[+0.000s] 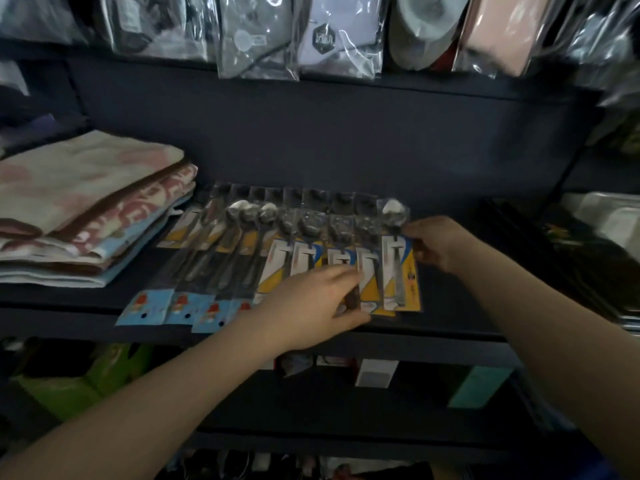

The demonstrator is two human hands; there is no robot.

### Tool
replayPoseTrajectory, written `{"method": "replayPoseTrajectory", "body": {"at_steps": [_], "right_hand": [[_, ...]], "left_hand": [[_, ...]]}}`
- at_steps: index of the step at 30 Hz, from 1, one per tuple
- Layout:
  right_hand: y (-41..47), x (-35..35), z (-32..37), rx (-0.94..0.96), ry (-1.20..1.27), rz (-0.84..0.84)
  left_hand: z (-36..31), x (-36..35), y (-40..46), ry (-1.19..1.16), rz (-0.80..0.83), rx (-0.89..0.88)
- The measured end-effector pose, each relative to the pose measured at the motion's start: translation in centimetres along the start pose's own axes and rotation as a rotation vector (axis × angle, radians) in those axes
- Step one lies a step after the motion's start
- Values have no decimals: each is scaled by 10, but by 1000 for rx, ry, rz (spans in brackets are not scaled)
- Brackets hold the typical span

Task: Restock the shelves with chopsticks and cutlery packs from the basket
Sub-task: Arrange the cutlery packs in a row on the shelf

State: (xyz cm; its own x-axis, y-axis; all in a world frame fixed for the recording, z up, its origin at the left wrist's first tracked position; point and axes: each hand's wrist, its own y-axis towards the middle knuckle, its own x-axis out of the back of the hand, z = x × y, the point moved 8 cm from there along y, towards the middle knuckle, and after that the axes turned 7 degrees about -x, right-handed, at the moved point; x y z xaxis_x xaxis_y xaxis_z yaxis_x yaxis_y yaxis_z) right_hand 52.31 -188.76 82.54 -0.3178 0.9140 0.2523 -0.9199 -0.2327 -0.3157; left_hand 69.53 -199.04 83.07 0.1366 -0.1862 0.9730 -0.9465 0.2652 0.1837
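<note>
Several cutlery packs lie side by side on the dark shelf (450, 317): spoon packs with yellow and white cards in the middle and right, and packs with blue cards (145, 308) at the left. The rightmost spoon pack (398, 268) lies at the row's end. My right hand (438, 242) touches its right edge near the spoon bowl, fingers pinched on it. My left hand (311, 304) rests over the lower ends of the yellow-card packs, fingers on the pack beside the rightmost one. The basket is out of view.
Folded towels (86, 206) are stacked at the shelf's left. Dark flat items (568, 251) sit at the right. Bagged goods (256, 36) hang over the shelf from above. Boxes (375, 374) and green packages (69, 382) fill the lower shelf.
</note>
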Motion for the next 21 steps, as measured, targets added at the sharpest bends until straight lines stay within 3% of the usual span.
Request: {"method": "replayPoseTrajectory", "body": {"at_steps": [7, 21], "right_hand": [[22, -11, -12, -27, -196, 78], [29, -24, -10, 19, -347, 179]], "left_hand": [[2, -25, 11, 60, 105, 44], [4, -14, 5, 91, 43, 193]]}}
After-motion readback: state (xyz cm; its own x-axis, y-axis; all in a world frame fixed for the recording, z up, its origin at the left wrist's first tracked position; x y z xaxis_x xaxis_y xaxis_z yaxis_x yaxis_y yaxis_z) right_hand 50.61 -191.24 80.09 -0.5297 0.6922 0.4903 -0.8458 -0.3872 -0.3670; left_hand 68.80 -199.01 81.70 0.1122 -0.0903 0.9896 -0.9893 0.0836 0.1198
